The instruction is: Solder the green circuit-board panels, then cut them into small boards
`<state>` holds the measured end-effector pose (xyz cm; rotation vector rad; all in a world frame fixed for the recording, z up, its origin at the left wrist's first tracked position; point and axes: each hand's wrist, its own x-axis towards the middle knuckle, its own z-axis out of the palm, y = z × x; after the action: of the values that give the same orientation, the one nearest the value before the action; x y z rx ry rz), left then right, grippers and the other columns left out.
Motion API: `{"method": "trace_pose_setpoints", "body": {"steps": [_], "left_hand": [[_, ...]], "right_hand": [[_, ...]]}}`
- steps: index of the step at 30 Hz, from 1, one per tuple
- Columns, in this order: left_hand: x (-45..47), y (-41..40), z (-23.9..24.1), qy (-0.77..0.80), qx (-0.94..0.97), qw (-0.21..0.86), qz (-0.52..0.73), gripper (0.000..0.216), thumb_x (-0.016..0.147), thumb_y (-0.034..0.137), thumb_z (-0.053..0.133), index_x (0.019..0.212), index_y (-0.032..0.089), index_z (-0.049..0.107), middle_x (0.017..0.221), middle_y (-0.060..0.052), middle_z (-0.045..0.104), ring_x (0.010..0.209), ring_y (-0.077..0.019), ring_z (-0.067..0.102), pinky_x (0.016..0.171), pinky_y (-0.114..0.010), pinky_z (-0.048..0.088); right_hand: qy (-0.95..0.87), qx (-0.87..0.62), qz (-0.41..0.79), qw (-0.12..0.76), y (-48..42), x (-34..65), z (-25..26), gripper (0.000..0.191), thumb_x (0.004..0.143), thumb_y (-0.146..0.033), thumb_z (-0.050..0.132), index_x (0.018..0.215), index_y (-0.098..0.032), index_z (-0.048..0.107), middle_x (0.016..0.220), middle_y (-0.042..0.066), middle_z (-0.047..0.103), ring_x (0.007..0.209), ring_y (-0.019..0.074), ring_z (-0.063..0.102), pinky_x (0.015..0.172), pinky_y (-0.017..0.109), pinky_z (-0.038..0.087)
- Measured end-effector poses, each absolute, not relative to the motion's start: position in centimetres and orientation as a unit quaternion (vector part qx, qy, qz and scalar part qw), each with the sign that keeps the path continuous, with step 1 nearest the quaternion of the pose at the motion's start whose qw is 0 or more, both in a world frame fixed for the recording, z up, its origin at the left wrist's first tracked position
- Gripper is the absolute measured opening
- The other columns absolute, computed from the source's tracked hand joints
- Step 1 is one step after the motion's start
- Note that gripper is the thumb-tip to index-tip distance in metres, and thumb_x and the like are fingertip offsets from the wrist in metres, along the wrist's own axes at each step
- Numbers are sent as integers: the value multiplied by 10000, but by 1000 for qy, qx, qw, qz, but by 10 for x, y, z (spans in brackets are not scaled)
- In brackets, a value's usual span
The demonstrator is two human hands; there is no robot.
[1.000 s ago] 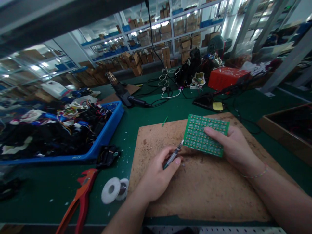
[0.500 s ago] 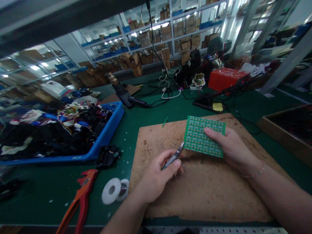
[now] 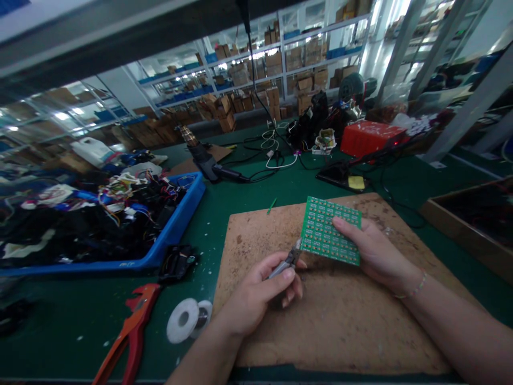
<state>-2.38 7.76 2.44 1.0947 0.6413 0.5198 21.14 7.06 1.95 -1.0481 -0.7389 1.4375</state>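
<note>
A green circuit board panel (image 3: 326, 235) with rows of small repeated parts is held tilted above a brown board. My right hand (image 3: 374, 248) grips its right side, thumb on the face and the other fingers hidden behind. My left hand (image 3: 270, 283) is closed around small grey cutting pliers (image 3: 285, 264). The pliers' tips meet the panel's lower left edge; whether they bite on it I cannot tell. Beneath both hands lies the worn brown board (image 3: 320, 326), and a thin green strip (image 3: 272, 206) rests just beyond its far edge.
To the left are a blue bin (image 3: 176, 219) heaped with wired parts, orange-handled cutters (image 3: 130, 331) and a solder spool (image 3: 183, 321). Further back lie a heat gun (image 3: 206, 160), a yellow sponge (image 3: 356, 183) and a red box (image 3: 371, 139). A cardboard box (image 3: 452, 214) stands at right.
The panel and my right hand have shifted slightly left and down. The pliers in my left hand have turned a little, with their jaws now against the panel's lower left edge.
</note>
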Motion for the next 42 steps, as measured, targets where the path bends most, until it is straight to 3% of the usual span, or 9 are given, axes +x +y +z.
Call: {"method": "trace_pose_setpoints", "body": {"steps": [10, 14, 17, 19, 25, 30, 42], "left_hand": [[-23, 79, 27, 295, 504, 775, 242, 300, 925, 375, 558, 1122, 151, 590, 785, -37, 620, 628, -85, 495, 596, -231, 361], [-25, 80, 30, 354, 596, 683, 229, 332, 922, 383, 578, 1184, 178, 568, 1017, -69, 674, 891, -150, 590, 794, -279, 434], [-27, 80, 32, 371, 627, 642, 238, 337, 927, 368, 575, 1221, 206, 540, 1159, -63, 652, 1112, -192, 569, 993, -335, 383], [-28, 80, 32, 377, 625, 639, 244, 338, 930, 372, 566, 1225, 211, 533, 1168, -61, 650, 1136, -204, 569, 1034, -360, 362], [-27, 81, 29, 372, 621, 646, 242, 349, 928, 375, 561, 1233, 211, 527, 1181, -69, 649, 1142, -223, 578, 1034, -380, 379], [-26, 82, 29, 422, 638, 582, 277, 348, 926, 370, 561, 1235, 216, 514, 1226, -68, 622, 1200, -235, 542, 1063, -390, 355], [-27, 79, 27, 390, 646, 604, 257, 339, 928, 377, 568, 1232, 230, 537, 1171, -48, 652, 1129, -208, 583, 995, -357, 410]], "right_hand": [[-318, -448, 610, 572, 71, 211, 19, 359, 777, -433, 721, 1079, -241, 693, 1029, 42, 758, 914, 210, 726, 818, 352, 601], [-319, -464, 593, 576, 72, 214, 19, 371, 750, -414, 747, 1067, -227, 704, 1024, 50, 760, 860, 214, 736, 792, 353, 608], [-321, -473, 585, 575, 71, 217, 20, 384, 740, -418, 754, 1069, -225, 708, 1020, 54, 761, 819, 214, 740, 776, 356, 612], [-323, -476, 585, 572, 70, 218, 20, 388, 735, -419, 758, 1068, -226, 709, 1019, 54, 761, 806, 215, 741, 759, 356, 614], [-326, -481, 588, 563, 69, 217, 20, 344, 735, -398, 761, 1032, -230, 719, 982, 48, 768, 788, 213, 740, 730, 350, 618], [-328, -484, 587, 561, 70, 216, 19, 362, 724, -412, 768, 1035, -233, 720, 998, 48, 765, 808, 213, 739, 772, 364, 613], [-364, -491, 590, 528, 67, 214, 19, 378, 736, -419, 753, 1063, -233, 718, 984, 55, 767, 809, 214, 739, 770, 367, 613]]}}
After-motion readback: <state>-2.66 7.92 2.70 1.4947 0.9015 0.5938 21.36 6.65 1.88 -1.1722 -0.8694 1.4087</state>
